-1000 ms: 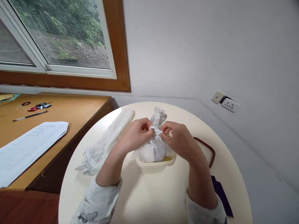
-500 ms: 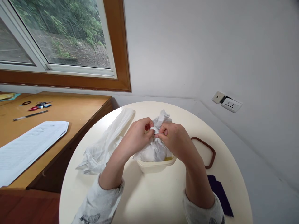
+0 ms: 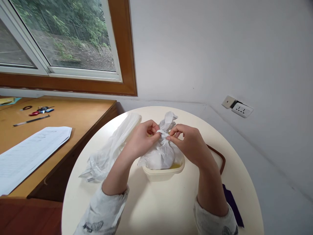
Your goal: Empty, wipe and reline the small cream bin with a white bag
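Along the near edge of the round, cream surface, two pale sleeves reached inward, one on each forearm; near the right edge, partly behind the right forearm, lay a dark purple piece; toward the middle of the surface stood a cream container, with a white bag sitting in its opening and bulging over the rim, and a little yellow showing beside it; the left hand held one side of the bag's twisted neck, its fingers narrow and pinching the white material; the right hand pinched the other side, thumb and fingers close together on a strip of it; the bag's gathered top rose above both hands; farther right, near the right edge, a brown loop lay partly hidden by the right arm; toward the left edge stretched a loose plastic bag, crumpled; beyond, on a brown surface, were papers, a pen and keys; behind stood a wall with a window.
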{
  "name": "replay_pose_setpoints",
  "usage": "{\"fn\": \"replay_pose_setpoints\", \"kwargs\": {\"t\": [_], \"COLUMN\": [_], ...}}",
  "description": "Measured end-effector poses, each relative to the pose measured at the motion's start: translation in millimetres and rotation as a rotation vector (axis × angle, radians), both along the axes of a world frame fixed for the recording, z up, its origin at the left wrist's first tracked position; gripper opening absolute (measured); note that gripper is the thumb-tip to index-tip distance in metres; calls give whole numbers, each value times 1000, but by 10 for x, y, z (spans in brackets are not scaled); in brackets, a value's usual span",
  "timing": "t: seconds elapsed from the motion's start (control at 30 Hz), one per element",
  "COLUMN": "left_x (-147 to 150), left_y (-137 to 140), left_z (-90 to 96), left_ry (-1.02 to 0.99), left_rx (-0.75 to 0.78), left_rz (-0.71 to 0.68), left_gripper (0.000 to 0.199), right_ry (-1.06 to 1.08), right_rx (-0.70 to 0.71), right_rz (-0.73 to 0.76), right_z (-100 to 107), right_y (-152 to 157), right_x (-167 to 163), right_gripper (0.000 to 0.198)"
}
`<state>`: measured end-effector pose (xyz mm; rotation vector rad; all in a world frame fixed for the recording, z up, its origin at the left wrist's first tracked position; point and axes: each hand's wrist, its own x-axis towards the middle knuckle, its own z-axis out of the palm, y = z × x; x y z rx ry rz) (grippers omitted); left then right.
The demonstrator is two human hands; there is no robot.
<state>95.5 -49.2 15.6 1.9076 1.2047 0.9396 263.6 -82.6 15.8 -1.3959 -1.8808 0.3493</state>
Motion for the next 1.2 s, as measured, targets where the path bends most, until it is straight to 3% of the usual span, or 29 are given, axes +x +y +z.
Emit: {"fn": "replay_pose_setpoints", "kwargs": {"t": [0.17, 0.4, 0.57, 0.73, 0.93, 1.1, 1.2], "left_x": [34, 36, 27, -21, -29, -1, 6], "left_y": [3, -9, -1, 13, 4, 12, 13], "left_z": [-1, 5, -16, -14, -12, -23, -25], "left_ry": [-70, -127, -72, 63, 89, 23, -44], "left_rx": [-34, -151, -78, 56, 12, 13, -14], "left_rz": [0, -71, -112, -29, -3, 49, -3], "left_gripper": [3, 7, 6, 5, 13, 12, 11], "right_ry": [-84, -93, -186, -216, -181, -164, -192], "right_rx": [101, 93, 96, 80, 8, 80, 124], "right_rz": [154, 93, 41, 49, 47, 134, 119], "right_z": [-7, -71, -76, -56, -20, -3, -54], "right_y": [-18, 25, 20, 8, 12, 2, 28], "right_x": [-111, -116, -111, -21, 88, -22, -79], "right_gripper": [16, 19, 16, 16, 12, 15, 15]}}
